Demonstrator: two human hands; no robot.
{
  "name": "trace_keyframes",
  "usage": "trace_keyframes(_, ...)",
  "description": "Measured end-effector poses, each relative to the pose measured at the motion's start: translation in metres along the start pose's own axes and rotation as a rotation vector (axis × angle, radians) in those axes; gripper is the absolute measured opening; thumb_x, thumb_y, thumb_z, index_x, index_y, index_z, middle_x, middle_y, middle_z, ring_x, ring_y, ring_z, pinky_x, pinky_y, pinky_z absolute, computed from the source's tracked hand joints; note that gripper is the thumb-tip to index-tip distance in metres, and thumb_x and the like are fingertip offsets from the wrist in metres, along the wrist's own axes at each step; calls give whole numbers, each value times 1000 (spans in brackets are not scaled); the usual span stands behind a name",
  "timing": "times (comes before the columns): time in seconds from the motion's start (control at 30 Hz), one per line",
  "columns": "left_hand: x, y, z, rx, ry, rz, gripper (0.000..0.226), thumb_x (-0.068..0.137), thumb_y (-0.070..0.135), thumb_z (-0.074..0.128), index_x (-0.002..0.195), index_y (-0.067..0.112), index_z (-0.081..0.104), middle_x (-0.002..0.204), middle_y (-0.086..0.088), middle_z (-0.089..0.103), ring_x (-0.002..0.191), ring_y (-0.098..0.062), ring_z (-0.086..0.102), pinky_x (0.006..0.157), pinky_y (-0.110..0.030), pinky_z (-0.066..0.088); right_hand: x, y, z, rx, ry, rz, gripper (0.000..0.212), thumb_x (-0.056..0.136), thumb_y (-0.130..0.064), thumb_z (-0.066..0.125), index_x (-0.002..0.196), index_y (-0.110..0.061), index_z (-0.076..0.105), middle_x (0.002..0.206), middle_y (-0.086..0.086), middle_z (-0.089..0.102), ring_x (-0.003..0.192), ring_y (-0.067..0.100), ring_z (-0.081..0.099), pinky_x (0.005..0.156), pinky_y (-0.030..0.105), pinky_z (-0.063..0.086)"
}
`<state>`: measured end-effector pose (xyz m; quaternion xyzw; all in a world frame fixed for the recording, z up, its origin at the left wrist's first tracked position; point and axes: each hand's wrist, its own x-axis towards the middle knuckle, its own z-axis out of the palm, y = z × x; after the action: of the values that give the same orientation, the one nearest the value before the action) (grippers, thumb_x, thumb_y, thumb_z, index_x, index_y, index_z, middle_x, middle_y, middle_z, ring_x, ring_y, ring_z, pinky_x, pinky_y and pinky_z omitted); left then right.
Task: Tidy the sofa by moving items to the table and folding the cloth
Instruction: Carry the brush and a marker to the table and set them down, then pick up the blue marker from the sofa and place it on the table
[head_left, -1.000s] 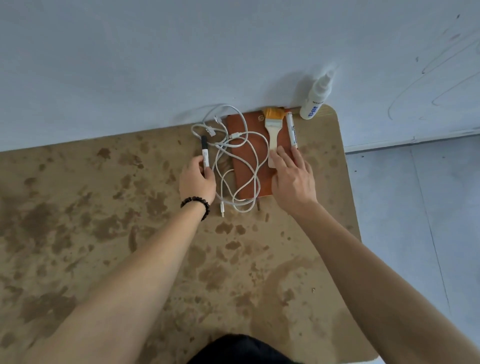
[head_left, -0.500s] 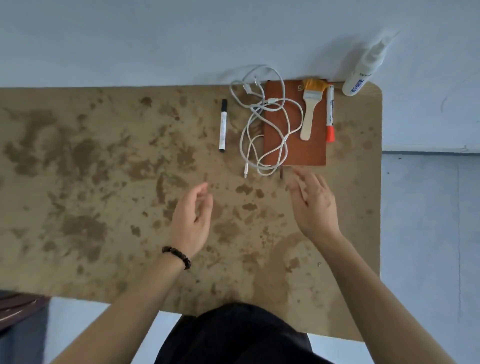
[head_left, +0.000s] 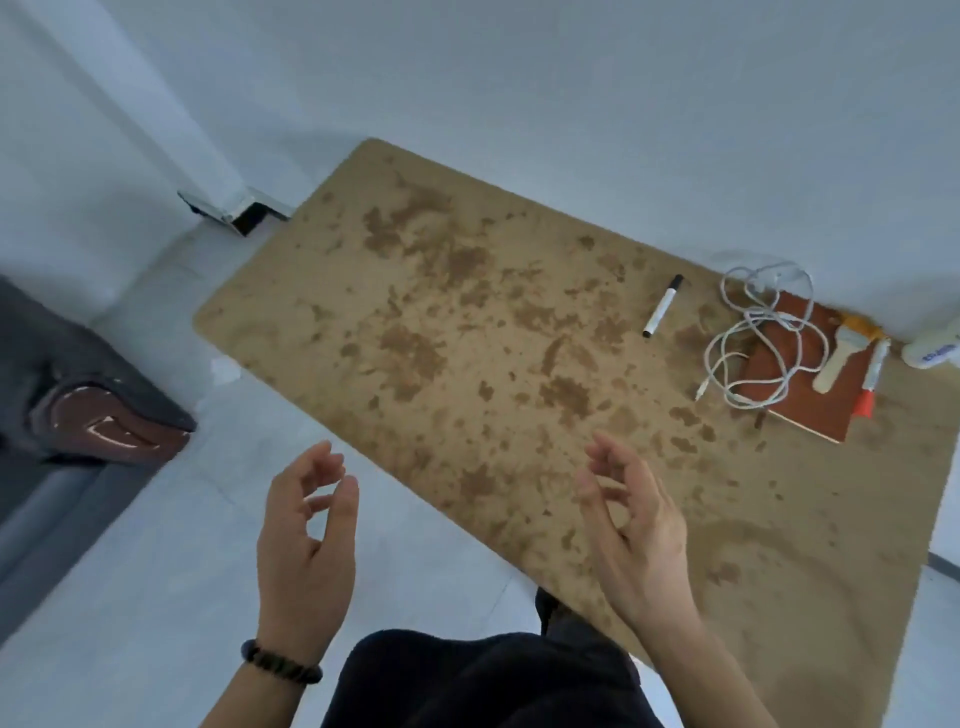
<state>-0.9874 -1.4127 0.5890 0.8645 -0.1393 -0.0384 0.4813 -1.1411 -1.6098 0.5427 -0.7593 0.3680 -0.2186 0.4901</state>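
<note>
white bottle (head_left: 935, 351) cut off at the right edge, its label too blurry to read, sofa (head_left: 57, 415) cut off at the left edge

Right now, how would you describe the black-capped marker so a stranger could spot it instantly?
Start at the mottled brown table and go to its far right end, where a white cable tangles over a reddish notebook. The black-capped marker lies alone on bare tabletop just left of that cable. The other marker has a red cap and lies along the notebook's edge.

Mottled table (head_left: 467, 338): marker (head_left: 663, 306), cable (head_left: 748, 343), notebook (head_left: 810, 395), bottle (head_left: 932, 351).
</note>
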Motion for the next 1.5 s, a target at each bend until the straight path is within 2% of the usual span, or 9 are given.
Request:
trace_keyframes(0.23, -94, -137, -192, -132, 349, -255, 28, 91, 24, 57, 118, 33, 55, 108, 12, 66, 98, 5, 59, 75, -1, 43, -110, -68, 152, -90, -257, -164, 43, 89, -62, 51, 127, -43, 48, 117, -27, 59, 105, -1, 61, 85, 33, 56)
trace_keyframes(0.3, -125, -175, -242, -148, 463, -338, 30, 92, 16, 59, 117, 31, 57, 106, 10, 66, 96, 6, 59, 75, 0, 43, -144, -87, 200, -87, -387, -231, 49, 84, -58, 54, 130, -40, 47, 120, -29, 58, 109, -3, 58, 87, 30, 54)
trace_keyframes(0.47, -180, -231, -348, -172, 793, -520, 30, 92, 13, 61, 115, 32, 58, 104, 13, 67, 91, 10, 59, 71, 2, 41, -205, -155, 306, -151, -678, -379, 51, 82, -59, 56, 130, -57, 39, 122, -33, 56, 111, -7, 57, 85, 9, 48)
trace_keyframes(0.57, -192, -263, -392, -162, 885, -574, 30, 92, 13, 61, 117, 29, 58, 104, 11, 66, 91, 8, 59, 71, 1, 41, -224, -187, 367, -163, -790, -451, 51, 82, -58, 56, 129, -57, 39, 122, -31, 57, 111, -5, 57, 85, 13, 49)
trace_keyframes(0.7, -178, -309, -440, -167, 984, -653, 27, 93, 18, 59, 116, 32, 55, 104, 13, 65, 92, 9, 58, 68, 1, 42, -236, -214, 457, -184, -902, -529, 54, 85, -55, 55, 136, -42, 43, 123, -33, 54, 112, -7, 55, 87, 16, 47)
trace_keyframes(0.9, -115, -387, -535, -120, 1105, -724, 27, 94, 20, 59, 115, 37, 54, 103, 21, 65, 96, 5, 59, 73, -2, 44, -243, -260, 621, -157, -1007, -572, 53, 86, -53, 56, 136, -46, 39, 124, -34, 52, 112, -7, 54, 88, 17, 47)
trace_keyframes(1.13, -53, -426, -684, -62, 1319, -776, 25, 94, 25, 59, 108, 45, 56, 101, 24, 65, 93, 6, 60, 73, -1, 44, -277, -386, 815, -143, -1235, -660, 56, 88, -47, 56, 140, -32, 41, 126, -19, 55, 111, 0, 56, 91, 22, 50)
trace_keyframes(1.4, -30, -528, -807, -154, 1509, -867, 26, 94, 26, 58, 107, 48, 54, 102, 22, 64, 95, 2, 60, 73, -19, 49, -362, -469, 998, -157, -1415, -806, 55, 91, -43, 57, 143, -34, 39, 125, -26, 54, 114, 0, 55, 89, 19, 47)
trace_keyframes(1.5, -13, -588, -870, -179, 1470, -855, 28, 94, 23, 58, 106, 48, 54, 102, 20, 64, 95, 3, 60, 72, -8, 47, -400, -488, 1074, -168, -1386, -821, 55, 93, -35, 61, 143, -34, 38, 125, -26, 54, 115, 0, 55, 89, 18, 46)
